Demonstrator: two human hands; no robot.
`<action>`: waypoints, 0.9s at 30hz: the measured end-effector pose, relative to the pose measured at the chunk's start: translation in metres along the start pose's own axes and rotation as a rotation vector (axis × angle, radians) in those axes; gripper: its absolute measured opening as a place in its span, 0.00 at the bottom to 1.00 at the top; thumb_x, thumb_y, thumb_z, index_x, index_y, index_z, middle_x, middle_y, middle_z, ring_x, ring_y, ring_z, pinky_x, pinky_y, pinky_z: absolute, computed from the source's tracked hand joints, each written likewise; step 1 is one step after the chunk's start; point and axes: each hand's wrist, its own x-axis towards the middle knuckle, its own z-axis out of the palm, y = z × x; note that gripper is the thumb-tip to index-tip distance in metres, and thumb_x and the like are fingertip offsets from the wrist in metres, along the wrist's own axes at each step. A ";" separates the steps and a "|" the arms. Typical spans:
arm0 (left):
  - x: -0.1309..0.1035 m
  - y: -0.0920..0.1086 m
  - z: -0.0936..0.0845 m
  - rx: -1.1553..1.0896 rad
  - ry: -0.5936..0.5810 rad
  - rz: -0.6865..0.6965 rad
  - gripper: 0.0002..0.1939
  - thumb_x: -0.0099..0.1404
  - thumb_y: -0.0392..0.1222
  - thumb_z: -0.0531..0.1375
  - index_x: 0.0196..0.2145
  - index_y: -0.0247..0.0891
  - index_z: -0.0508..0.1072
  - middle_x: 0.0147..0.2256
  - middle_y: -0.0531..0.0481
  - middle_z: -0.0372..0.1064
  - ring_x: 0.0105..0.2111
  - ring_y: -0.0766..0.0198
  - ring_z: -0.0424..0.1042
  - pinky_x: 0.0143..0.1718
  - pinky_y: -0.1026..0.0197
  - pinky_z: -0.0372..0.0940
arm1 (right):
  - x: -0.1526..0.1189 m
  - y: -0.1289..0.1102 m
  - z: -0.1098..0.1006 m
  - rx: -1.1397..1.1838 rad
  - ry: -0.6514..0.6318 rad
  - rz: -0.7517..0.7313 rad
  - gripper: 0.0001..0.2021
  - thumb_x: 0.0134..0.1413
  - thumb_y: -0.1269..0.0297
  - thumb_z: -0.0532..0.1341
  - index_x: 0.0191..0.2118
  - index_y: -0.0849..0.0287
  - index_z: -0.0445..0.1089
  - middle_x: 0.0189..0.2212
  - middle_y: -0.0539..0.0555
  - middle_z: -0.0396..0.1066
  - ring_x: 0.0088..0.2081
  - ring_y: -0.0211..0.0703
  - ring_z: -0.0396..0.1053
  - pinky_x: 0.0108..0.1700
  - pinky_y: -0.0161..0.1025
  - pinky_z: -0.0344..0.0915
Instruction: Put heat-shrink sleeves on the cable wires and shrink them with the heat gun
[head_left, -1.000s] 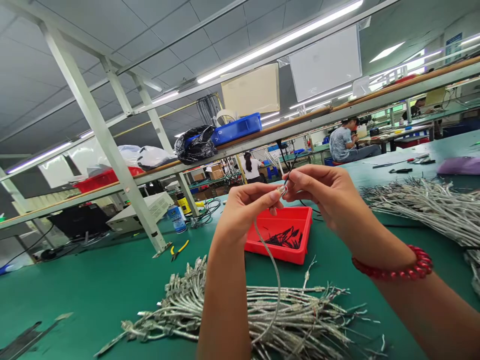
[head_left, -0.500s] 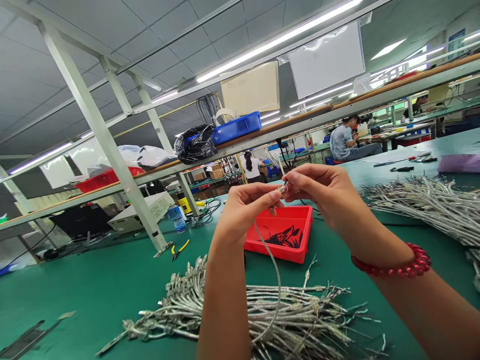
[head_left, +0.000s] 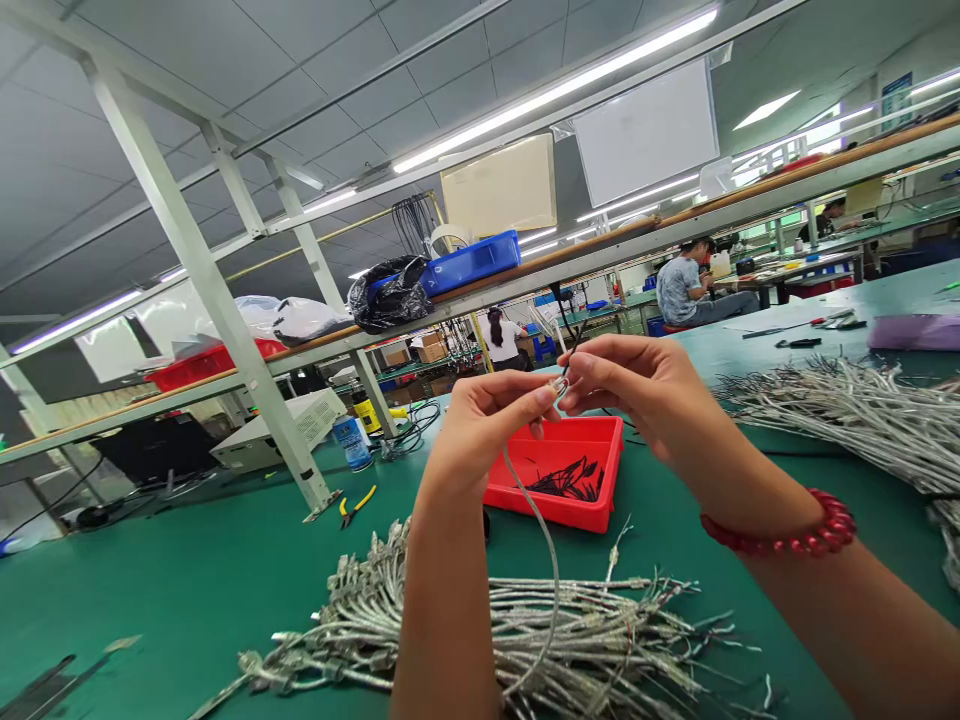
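Pinching cable [head_left: 553, 560] end above desk [head_left: 225, 590]

Left hand [head_left: 480, 420] grips the cable near its end, fingertips closed, probably to steady the fine wires. Right hand [head_left: 637, 385] meets it, pinching a thin black piece [head_left: 576, 343]; exact contact hidden by fingers. Cable hangs in a slack curve, so likely little pull on the end. Red tray [head_left: 611, 480] of black strips sits behind, cable pile [head_left: 585, 640] nearer, both presumably for short reaches.

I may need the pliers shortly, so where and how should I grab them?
Probably by the right-hand yellow handle, pinched across its sides from above. The pliers lie flat with handles splayed, and that one reaches out farthest. Keep to its right: the post's foot stands close on the left, and the cable bundle lies on the near side.
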 end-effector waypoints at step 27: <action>-0.004 0.014 -0.034 0.100 0.233 -0.021 0.16 0.44 0.45 0.76 0.32 0.40 0.82 0.20 0.53 0.73 0.19 0.70 0.68 0.21 0.71 0.65 | -0.013 0.035 0.047 0.116 -0.007 0.149 0.29 0.33 0.60 0.76 0.46 0.55 0.69 0.33 0.48 0.71 0.31 0.39 0.73 0.25 0.32 0.73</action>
